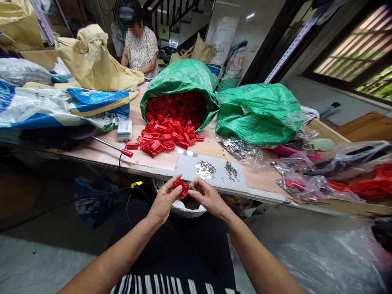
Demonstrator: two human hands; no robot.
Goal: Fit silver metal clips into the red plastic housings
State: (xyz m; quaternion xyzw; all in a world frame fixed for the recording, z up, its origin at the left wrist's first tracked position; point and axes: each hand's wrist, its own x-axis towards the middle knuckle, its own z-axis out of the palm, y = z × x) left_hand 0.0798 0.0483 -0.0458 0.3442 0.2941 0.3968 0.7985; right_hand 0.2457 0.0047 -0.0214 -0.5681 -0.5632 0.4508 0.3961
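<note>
In my left hand (166, 199) is a red plastic part (181, 188), held between thumb and fingers just off the table's front edge. My right hand (208, 196) pinches a thin metal piece (191, 186) whose tip reaches the red part; its exact kind is too small to make out. Beyond my hands, a grey sheet (188, 163) on the table bears a pile of small shiny metal pieces (206, 169) and a smaller pile of darker ones (231, 171). More red plastic parts (162, 136) spill out of a green sack (183, 73) onto the tabletop.
A second green sack (260, 112) lies to the right, near clear plastic bags (245, 153). At left are a red-handled rod (113, 147), a small white box (124, 130) and blue-white sacks (45, 106). A white container (188, 210) stands below my hands. Another person (142, 49) sits across the table.
</note>
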